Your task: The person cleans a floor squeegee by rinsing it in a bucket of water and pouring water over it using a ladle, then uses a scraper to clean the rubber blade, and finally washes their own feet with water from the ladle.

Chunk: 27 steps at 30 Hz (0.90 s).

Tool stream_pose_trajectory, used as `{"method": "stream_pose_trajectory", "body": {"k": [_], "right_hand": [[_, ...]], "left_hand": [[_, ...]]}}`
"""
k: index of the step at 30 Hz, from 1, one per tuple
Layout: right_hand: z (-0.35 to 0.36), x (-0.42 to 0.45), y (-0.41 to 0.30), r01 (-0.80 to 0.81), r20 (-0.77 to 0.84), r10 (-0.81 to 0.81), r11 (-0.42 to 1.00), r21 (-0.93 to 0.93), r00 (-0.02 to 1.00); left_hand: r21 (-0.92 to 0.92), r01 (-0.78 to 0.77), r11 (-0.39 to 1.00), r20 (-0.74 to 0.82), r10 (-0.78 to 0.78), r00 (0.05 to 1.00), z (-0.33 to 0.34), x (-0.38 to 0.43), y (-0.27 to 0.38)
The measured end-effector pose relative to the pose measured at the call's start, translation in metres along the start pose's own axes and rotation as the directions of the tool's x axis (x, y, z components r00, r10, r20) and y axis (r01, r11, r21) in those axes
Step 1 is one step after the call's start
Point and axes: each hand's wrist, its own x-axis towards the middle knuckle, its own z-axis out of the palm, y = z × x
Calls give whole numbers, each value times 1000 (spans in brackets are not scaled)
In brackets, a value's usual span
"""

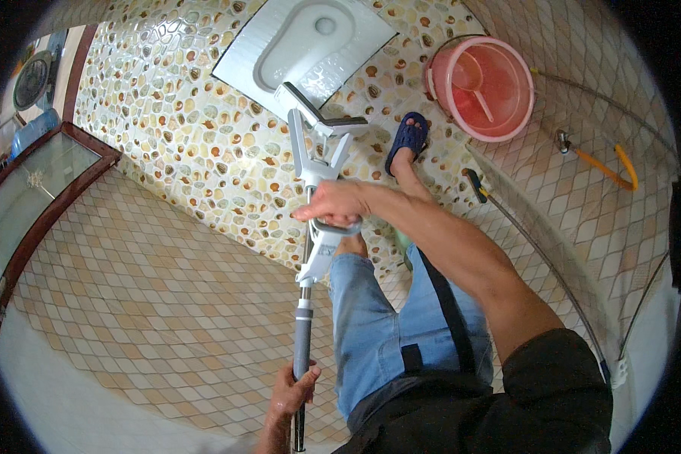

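A grey-and-white self-wringing mop [303, 335] runs up the middle of the view, in front of my jeans. My right hand [336, 203] is closed around its wringer handle, a white piece that slides on the metal pole. Lower down, my left hand [296, 389] wraps the pole near the grey grip sleeve. At the far end the mop head [318, 167] is folded into a V, its dark-edged pads [343, 122] spread apart. This head hovers over or rests on the pebble-and-shell patterned floor [215, 164]; which one I cannot tell.
A white squat toilet [244, 62] lies beyond the mop head. To the right stands a pink bucket [530, 93] with a dipper [484, 106]. A long-handled brush [475, 184] leans nearby, below a wall tap [562, 141] with orange hose [604, 170]. A brown-framed glass panel [20, 198] is left.
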Motion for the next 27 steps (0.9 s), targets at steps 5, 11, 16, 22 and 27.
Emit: {"method": "stream_pose_trajectory", "body": {"k": [5,11,16,22,27], "right_hand": [[87,-34,22,196,-580,-497,842,-503,645],[142,-58,-1,170,-728,-421,903,-395,541],[168,-51,-5,197,-733,-442,895,-401,517],[166,-56,-5,232,-685,-443,895,-382,579],[182,-54,-5,256,-632,-472,877,-406,615]], "left_hand": [[133,56,990,-225,-25,974,17,25,0],[232,-149,961,-291,214,933,1,83,1],[180,-163,970,-309,213,927,17,100,31],[113,-188,976,-274,213,938,21,104,25],[69,-261,963,-252,270,929,4,123,8]]}}
